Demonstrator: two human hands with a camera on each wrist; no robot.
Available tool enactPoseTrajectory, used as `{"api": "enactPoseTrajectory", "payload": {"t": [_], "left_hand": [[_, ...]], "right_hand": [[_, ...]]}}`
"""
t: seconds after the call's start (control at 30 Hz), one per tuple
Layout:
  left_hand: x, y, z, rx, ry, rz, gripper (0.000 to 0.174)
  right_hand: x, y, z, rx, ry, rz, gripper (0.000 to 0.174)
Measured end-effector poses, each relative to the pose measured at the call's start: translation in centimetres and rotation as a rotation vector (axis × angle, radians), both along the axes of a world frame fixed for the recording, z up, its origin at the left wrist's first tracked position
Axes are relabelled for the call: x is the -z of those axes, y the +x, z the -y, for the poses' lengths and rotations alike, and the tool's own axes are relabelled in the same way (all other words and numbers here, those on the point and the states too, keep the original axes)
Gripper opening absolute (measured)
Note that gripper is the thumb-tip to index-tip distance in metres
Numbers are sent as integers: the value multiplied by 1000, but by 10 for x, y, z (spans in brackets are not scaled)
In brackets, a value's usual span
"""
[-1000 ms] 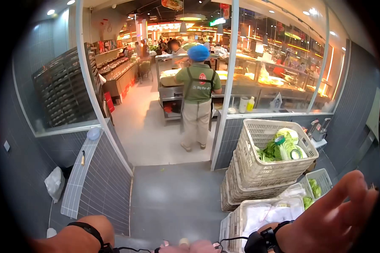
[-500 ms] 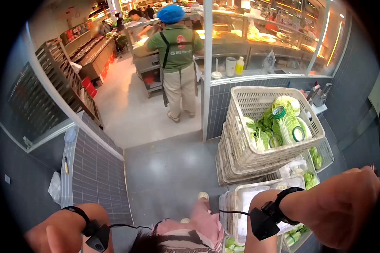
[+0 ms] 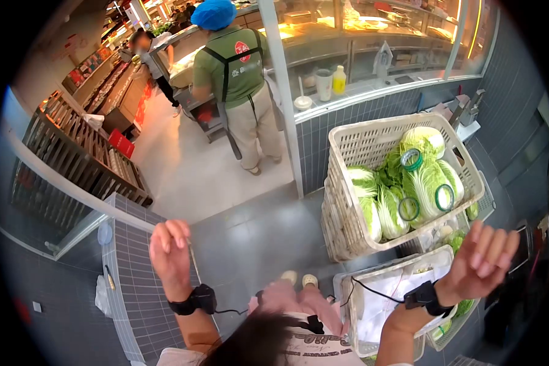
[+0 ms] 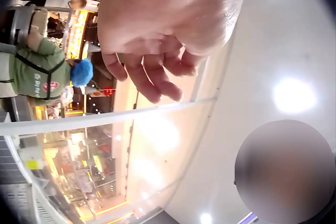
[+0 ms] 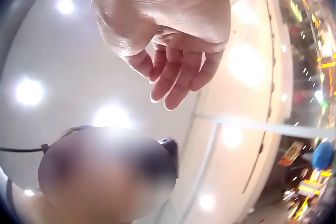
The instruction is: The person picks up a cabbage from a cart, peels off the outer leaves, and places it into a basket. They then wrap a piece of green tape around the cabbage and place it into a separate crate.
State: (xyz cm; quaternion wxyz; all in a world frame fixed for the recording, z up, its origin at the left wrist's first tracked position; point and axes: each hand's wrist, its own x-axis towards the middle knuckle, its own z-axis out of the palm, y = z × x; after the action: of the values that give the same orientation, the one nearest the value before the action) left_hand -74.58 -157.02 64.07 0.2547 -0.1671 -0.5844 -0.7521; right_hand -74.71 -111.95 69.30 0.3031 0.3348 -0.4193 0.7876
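My left hand [image 3: 169, 247] is raised on the left in the head view, its fingers loosely bent around nothing. My right hand [image 3: 485, 253] is held up on the right, beside the crates, also holding nothing. Both wrist views show the relaxed fingers of the left hand [image 4: 168, 29] and right hand [image 5: 163, 24] against the ceiling. Nearest the right hand is a pale plastic crate [image 3: 335, 210] of napa cabbages [image 3: 430, 189]. Green-edged tape rolls [image 3: 411, 160] lie on the cabbages. Below it, a lower crate [image 3: 348, 326] holds white sheeting [image 3: 378, 305].
A person in a green shirt [image 3: 238, 70] stands at a counter beyond the doorway. A tiled half wall [image 3: 146, 274] runs along the left, with a wooden-handled tool [image 3: 110, 279] on its ledge. A yellow bottle [image 3: 339, 80] and cup [image 3: 323, 84] stand on the window sill.
The head view has tilted down and turned right, showing more of the crates. My left hand has come up into view from the lower left. My right hand has turned, its bent fingers now pointing up.
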Motion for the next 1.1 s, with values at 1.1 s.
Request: {"api": "enactPoseTrajectory", "payload": {"t": [1.1], "left_hand": [[200,-92,-204,1079,-513,599,20]], "right_hand": [[224,28,174,482,267,1072,29]]}}
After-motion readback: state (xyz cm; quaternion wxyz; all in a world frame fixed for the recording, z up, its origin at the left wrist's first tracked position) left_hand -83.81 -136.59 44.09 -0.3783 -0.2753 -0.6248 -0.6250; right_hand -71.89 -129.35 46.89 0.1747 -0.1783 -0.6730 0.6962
